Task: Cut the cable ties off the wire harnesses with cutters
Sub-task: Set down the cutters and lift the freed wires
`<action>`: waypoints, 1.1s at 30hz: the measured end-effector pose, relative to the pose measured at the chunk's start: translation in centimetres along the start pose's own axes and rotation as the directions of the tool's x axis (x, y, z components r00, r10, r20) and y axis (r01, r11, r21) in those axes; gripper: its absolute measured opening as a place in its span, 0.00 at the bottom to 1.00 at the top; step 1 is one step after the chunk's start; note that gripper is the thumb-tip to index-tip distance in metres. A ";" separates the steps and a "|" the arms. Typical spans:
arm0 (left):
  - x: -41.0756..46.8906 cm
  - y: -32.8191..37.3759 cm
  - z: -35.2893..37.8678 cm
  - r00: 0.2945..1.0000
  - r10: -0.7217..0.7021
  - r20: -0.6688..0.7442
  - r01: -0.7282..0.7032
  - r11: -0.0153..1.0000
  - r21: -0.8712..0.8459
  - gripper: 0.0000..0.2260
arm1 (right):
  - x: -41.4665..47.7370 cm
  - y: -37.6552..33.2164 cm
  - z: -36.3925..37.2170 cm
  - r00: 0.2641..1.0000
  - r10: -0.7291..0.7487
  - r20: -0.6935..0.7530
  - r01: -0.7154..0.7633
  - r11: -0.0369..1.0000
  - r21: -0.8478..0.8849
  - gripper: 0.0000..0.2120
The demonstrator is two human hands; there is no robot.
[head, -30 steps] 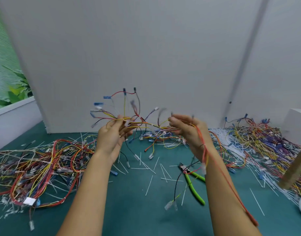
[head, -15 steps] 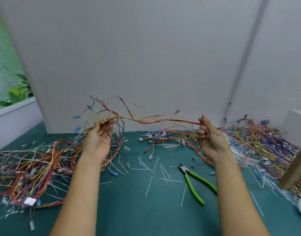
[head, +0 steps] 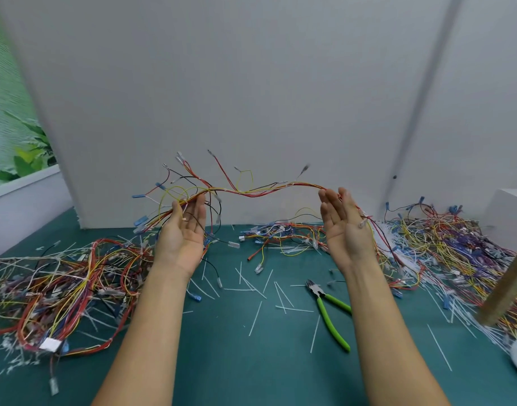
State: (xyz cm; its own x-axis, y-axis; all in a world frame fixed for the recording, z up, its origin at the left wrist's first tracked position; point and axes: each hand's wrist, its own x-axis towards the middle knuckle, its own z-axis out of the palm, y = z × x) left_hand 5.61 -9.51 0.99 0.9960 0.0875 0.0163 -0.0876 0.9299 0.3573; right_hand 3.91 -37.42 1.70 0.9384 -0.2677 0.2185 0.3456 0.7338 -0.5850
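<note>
While the left hand's fingers (head: pixel 197 206) lie almost straight, palm up, one end of a wire harness (head: pixel 251 192) rests across their tips rather than being gripped. The right hand's fingers (head: pixel 329 200) are just as straight and close together, and the harness's other end drapes over their far edge and trails down behind the wrist. Neither hand curls round anything. The left hand (head: pixel 182 232) is raised up and to the left of the cutters (head: pixel 329 313), the right hand (head: pixel 343 227) directly above them, and the harness sags in the air between the two.

I can make out no tie on that harness. Its wires fan out loosely at the left end, so it looks freed and ready to be put aside.

The cutters lie unheld on the green table (head: pixel 251 370), jaws pointing away from the person. All round them are thin white cut ties (head: pixel 253 290), a sign that much clipping is done. A loose, tangled pile on the right (head: pixel 456 244) of the cutters, with a white drift of strips at its near edge, appears to be the finished heap. The pile on the left (head: pixel 61 282), far from the cutters, shows white bands round its bundles, so I judge it to be the work left. A small clump (head: pixel 280 234) lies beyond the cutters by the wall; its state is unclear.
</note>
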 end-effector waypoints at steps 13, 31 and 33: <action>-0.4 -0.1 0.2 0.999 0.009 0.031 -0.012 0.997 0.080 0.11 | -0.2 0.2 0.3 0.998 -0.056 0.040 0.065 0.962 -0.267 0.17; -1.2 -0.5 1.4 0.998 0.039 0.050 -0.058 0.874 0.483 0.05 | -0.8 1.3 1.0 0.978 -0.121 0.169 0.199 0.786 -0.585 0.23; -1.4 -0.7 1.5 0.996 0.080 0.041 -0.090 0.865 0.493 0.03 | -0.9 1.4 1.1 0.968 -0.159 0.194 0.247 0.737 -0.629 0.22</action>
State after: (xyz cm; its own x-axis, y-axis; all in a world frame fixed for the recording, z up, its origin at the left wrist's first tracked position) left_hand 4.26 -10.82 2.13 0.9856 0.1470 0.0835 -0.1576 0.6205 0.7682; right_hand 3.56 -35.47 1.52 0.8528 -0.2550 0.4557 0.4886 0.0816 -0.8687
